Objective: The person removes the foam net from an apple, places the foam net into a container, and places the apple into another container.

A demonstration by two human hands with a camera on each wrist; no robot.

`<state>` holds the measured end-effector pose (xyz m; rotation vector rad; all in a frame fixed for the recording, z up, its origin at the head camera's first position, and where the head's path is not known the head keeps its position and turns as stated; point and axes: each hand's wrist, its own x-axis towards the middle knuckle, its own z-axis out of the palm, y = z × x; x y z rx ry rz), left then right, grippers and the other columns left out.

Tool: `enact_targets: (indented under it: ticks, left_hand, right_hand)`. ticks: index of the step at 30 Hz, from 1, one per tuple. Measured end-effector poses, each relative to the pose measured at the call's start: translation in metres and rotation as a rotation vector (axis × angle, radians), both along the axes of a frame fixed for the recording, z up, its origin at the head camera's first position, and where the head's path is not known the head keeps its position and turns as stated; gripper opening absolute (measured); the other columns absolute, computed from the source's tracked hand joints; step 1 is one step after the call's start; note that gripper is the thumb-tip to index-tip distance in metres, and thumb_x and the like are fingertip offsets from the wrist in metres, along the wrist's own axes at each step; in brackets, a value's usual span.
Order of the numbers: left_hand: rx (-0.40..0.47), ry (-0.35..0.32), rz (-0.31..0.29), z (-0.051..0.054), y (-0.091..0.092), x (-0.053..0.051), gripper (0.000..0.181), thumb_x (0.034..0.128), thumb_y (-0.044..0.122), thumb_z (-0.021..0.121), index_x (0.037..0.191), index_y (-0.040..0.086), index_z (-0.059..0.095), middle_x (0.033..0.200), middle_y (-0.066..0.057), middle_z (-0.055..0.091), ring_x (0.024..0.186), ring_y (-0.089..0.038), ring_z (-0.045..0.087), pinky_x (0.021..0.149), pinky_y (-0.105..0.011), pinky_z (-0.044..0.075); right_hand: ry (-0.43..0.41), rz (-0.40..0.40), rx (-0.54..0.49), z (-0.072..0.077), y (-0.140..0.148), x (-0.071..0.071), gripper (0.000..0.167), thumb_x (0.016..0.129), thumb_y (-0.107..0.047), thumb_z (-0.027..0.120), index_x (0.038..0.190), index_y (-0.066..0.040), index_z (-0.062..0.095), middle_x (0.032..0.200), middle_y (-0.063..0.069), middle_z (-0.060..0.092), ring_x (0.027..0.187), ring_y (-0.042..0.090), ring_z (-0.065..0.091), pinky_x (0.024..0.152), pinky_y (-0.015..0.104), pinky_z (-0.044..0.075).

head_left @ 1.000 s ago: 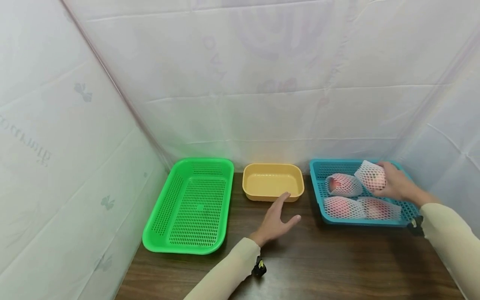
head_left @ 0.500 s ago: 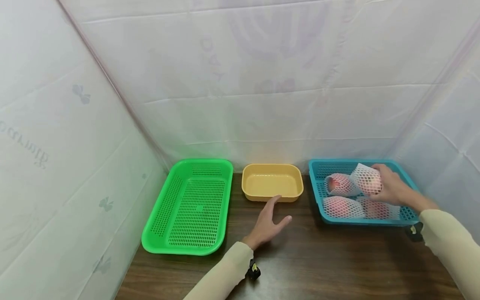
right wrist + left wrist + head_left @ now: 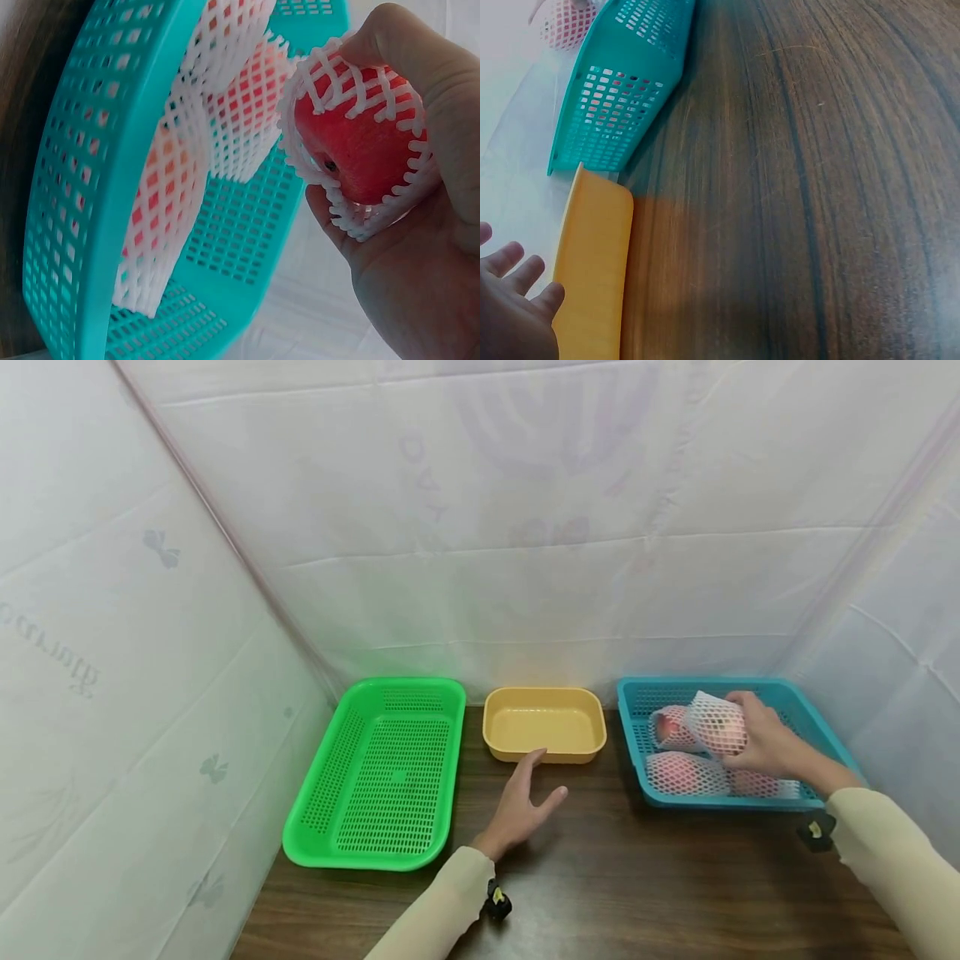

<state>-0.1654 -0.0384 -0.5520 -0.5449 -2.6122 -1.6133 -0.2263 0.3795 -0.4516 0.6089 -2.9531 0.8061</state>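
In the head view, the right hand (image 3: 761,743) has its fingers curled round a net-sleeved red fruit (image 3: 717,727), grasping it above the blue basket (image 3: 708,802) on the right side of the dark wood surface (image 3: 622,877). Three more sleeved fruits (image 3: 684,774) lie in that basket, one behind and two in front. The left hand (image 3: 517,806) is empty, fingers released and thumb spread away, near the front of the yellow tray (image 3: 543,731). To the left lies the green basket (image 3: 401,777), and a pale sheet (image 3: 480,593) hangs behind everything. In the left wrist view, the left fingers appear beside the yellow tray's wall; whether they touch it cannot be told. The blue basket lies beyond. In the right wrist view, thumb and fingers grasp the fruit, whose bare red end, with a dark spot, shows through the white net's opening.
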Motion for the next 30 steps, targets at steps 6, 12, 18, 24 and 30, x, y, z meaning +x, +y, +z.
enact_targets:
  ticks: [6, 12, 18, 24, 30]
  left_hand:
    - [0.015, -0.006, 0.002, -0.001, -0.004, 0.005, 0.074, 0.0996, 0.047, 0.063, 0.157, 0.01, 0.034, 0.159, -0.008, 0.041, 0.146, -0.025, 0.04, 0.116, -0.053, 0.035]
    - [0.04, -0.018, 0.023, -0.003, -0.01, 0.007, 0.072, 0.1002, 0.045, 0.064, 0.156, 0.009, 0.036, 0.158, -0.008, 0.043, 0.145, -0.026, 0.041, 0.116, -0.054, 0.036]
    - [0.04, -0.043, 0.023, -0.004, -0.013, 0.009, 0.075, 0.0992, 0.047, 0.065, 0.157, 0.01, 0.035, 0.159, -0.006, 0.041, 0.146, -0.024, 0.039, 0.117, -0.053, 0.035]
    - [0.04, -0.038, 0.049, -0.005, -0.016, 0.009, 0.074, 0.0984, 0.044, 0.067, 0.156, 0.01, 0.036, 0.158, -0.006, 0.042, 0.146, -0.023, 0.039, 0.117, -0.053, 0.034]
    - [0.042, -0.043, 0.063, -0.005, -0.02, 0.01, 0.072, 0.0985, 0.041, 0.068, 0.156, 0.011, 0.037, 0.158, -0.005, 0.042, 0.146, -0.024, 0.039, 0.118, -0.052, 0.034]
  right_hand:
    - [-0.031, -0.009, -0.002, 0.0, -0.009, 0.005, 0.102, 0.069, -0.006, 0.091, 0.145, 0.008, 0.025, 0.125, 0.03, 0.043, 0.103, 0.041, 0.047, 0.071, 0.049, 0.05]
    - [-0.011, 0.042, -0.013, 0.001, -0.021, 0.005, 0.099, 0.069, -0.007, 0.091, 0.144, 0.007, 0.028, 0.125, 0.027, 0.044, 0.102, 0.038, 0.049, 0.074, 0.05, 0.05]
    - [-0.031, 0.066, -0.004, 0.002, -0.034, 0.005, 0.097, 0.07, -0.009, 0.091, 0.145, 0.005, 0.03, 0.129, 0.026, 0.045, 0.107, 0.039, 0.05, 0.076, 0.052, 0.051]
    - [-0.059, 0.092, 0.02, 0.003, -0.05, 0.004, 0.099, 0.071, -0.01, 0.09, 0.147, 0.004, 0.029, 0.135, 0.025, 0.044, 0.114, 0.04, 0.047, 0.084, 0.058, 0.05]
    - [-0.048, 0.142, 0.024, 0.003, -0.068, 0.003, 0.099, 0.069, -0.012, 0.091, 0.147, 0.002, 0.03, 0.136, 0.023, 0.045, 0.116, 0.038, 0.048, 0.087, 0.057, 0.05]
